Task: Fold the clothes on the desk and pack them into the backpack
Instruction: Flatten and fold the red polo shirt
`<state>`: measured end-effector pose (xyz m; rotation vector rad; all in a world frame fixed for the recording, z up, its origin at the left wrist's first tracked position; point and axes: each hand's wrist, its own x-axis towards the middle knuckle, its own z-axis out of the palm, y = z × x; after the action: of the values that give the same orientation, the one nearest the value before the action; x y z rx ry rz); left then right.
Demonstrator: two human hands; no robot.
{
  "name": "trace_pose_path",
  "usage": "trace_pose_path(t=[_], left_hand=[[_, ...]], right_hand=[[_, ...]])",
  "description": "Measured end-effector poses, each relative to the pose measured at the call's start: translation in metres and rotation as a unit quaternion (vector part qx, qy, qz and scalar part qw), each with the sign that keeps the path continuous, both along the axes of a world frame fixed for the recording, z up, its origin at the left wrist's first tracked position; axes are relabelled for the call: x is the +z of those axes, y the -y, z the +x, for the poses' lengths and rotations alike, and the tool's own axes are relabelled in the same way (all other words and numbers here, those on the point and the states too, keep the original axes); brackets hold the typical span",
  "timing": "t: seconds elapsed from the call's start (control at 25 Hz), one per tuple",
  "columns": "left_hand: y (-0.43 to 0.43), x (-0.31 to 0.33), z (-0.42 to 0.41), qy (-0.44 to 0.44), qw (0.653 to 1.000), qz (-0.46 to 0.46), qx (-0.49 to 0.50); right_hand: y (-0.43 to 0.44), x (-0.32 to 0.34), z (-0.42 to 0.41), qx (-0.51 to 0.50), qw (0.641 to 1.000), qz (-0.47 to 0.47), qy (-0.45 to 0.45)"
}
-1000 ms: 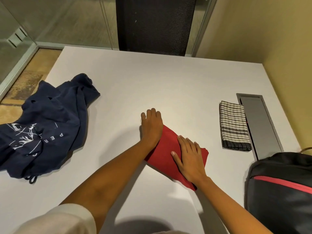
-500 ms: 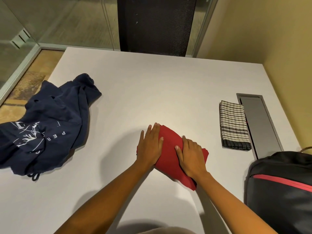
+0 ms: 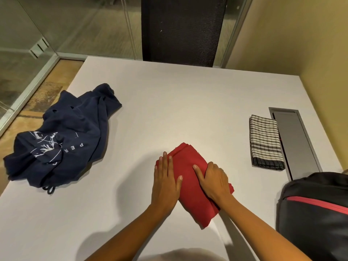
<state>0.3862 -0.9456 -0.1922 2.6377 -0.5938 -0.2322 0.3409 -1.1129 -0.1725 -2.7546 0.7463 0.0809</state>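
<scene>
A folded red garment lies on the white desk, near the front centre. My left hand rests flat against its left side with straight fingers. My right hand sits on its right part, thumb stretched across the top and fingers curled over the right edge. A crumpled navy T-shirt with white print lies at the desk's left edge. A folded black-and-white checked cloth lies at the right. The black backpack with a red stripe stands at the front right corner; its opening is not visible.
A grey cable hatch is set into the desk beside the checked cloth. A black mesh chair back stands behind the far edge. Glass walls are at the left, and a yellow wall is at the right.
Both hands slid toward me along the red garment. My left hand moved from its far corner to its left side, and my right hand's fingers went from flat to curled over the right edge.
</scene>
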Motion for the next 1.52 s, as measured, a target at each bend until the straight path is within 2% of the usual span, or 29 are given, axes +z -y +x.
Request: trace_pose_path(t=[0.24, 0.4, 0.52, 0.6, 0.72, 0.84, 0.96, 1.12, 1.2, 1.28, 1.32, 1.4, 1.48, 1.52], left_hand=[[0.003, -0.003, 0.004, 0.006, 1.000, 0.028, 0.005], [0.005, 0.002, 0.007, -0.005, 1.000, -0.007, 0.001], [0.010, 0.010, 0.010, -0.015, 0.997, -0.081, -0.008], [0.016, 0.009, 0.011, -0.008, 0.996, -0.084, -0.026], [0.022, -0.010, 0.014, 0.001, 0.997, -0.035, -0.067], [0.022, -0.030, 0.018, 0.016, 0.995, 0.036, -0.094], [0.018, -0.037, 0.022, 0.022, 0.991, 0.069, -0.108], [0.015, -0.042, 0.024, 0.041, 0.990, 0.067, -0.116], [0.016, -0.043, 0.025, 0.044, 0.989, 0.070, -0.122], [0.018, -0.043, 0.025, 0.043, 0.989, 0.070, -0.123], [0.018, -0.043, 0.025, 0.043, 0.989, 0.071, -0.122], [0.018, -0.042, 0.024, 0.044, 0.989, 0.074, -0.120], [0.018, -0.041, 0.025, 0.041, 0.989, 0.074, -0.122], [0.018, -0.041, 0.025, 0.041, 0.989, 0.073, -0.124]], right_hand=[[-0.010, 0.004, -0.004, -0.033, 0.997, 0.066, -0.020], [0.002, 0.010, 0.004, -0.044, 0.988, 0.146, -0.025], [0.023, 0.032, 0.011, -0.041, 0.991, 0.118, 0.036], [0.050, 0.052, 0.017, -0.071, 0.990, 0.071, 0.095], [0.106, 0.078, 0.023, -0.153, 0.970, 0.042, 0.186], [0.170, 0.086, 0.024, -0.248, 0.941, 0.032, 0.226], [0.225, 0.070, 0.019, -0.318, 0.924, 0.053, 0.205], [0.263, 0.041, 0.011, -0.354, 0.924, 0.089, 0.112], [0.270, 0.032, 0.011, -0.352, 0.933, 0.062, 0.053], [0.269, 0.028, 0.015, -0.336, 0.941, -0.029, 0.040], [0.265, 0.026, 0.018, -0.304, 0.948, -0.074, 0.065], [0.255, 0.021, 0.023, -0.176, 0.971, -0.131, 0.095], [0.249, 0.014, 0.025, -0.067, 0.986, -0.144, 0.054], [0.248, 0.010, 0.025, -0.047, 0.989, -0.134, 0.030]])
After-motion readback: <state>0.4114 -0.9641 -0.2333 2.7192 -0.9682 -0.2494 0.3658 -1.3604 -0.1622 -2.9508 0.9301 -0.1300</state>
